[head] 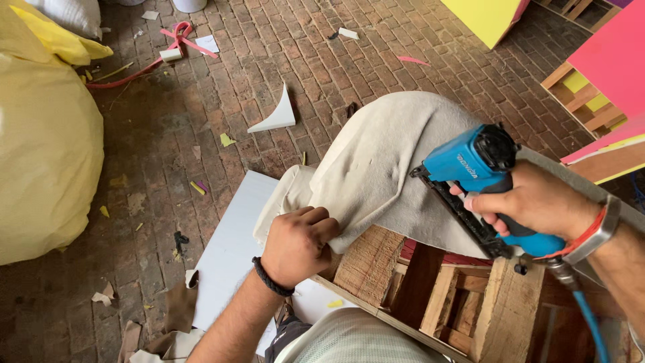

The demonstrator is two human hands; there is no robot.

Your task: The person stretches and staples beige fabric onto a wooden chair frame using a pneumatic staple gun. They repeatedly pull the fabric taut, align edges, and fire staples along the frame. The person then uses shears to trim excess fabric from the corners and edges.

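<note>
Brick paving (pixel 282 40), littered with paper scraps, lay beneath a wooden frame (pixel 443 296) at near right. Beige fabric (pixel 383 161) was draped over the frame's far edge. It was pinched tight by the closed fingers of the left hand (pixel 297 243). A blue staple gun (pixel 480 178) was gripped in the right hand (pixel 537 202), its nose pressed against the fabric. A yellow sack (pixel 40 154) stood far left.

Staple gun (pixel 480 176): glossy blue plastic body, black matt magazine. Cloth (pixel 383 161): beige, matt, soft woven look (slightly creased). Frame (pixel 470 296): raw wood, rough-sawn, unpainted. Floor (pixel 201 107): rough matt brick. Sack (pixel 40 141): yellow, faintly shiny plastic weave. Board (pixel 232 249): smooth white.
</note>
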